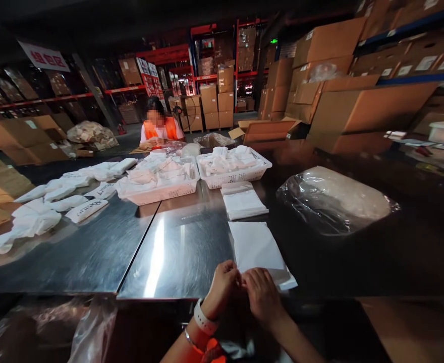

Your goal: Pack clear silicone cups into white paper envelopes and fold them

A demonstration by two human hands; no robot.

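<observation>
My left hand (224,283), with a white watch band on its wrist, is closed at the table's front edge. Beside it, my right hand (262,292) is also closed, its fingertips meeting those of the left. Whatever the fingers pinch, if anything, is too small to make out. Just beyond both hands lies a stack of flat white bags (258,247). A smaller white stack (243,200) sits behind it. Farther back stand two white perforated baskets, the left basket (161,195) and the right basket (240,177), both heaped with white and pale pink packets.
White packets, some with black lettering, such as one packet (87,210), cover the left of the metal table (184,252). A clear plastic bag (335,201) lies on the right. Across the table sits a person in an orange vest (163,128). Cardboard boxes (369,111) stand behind.
</observation>
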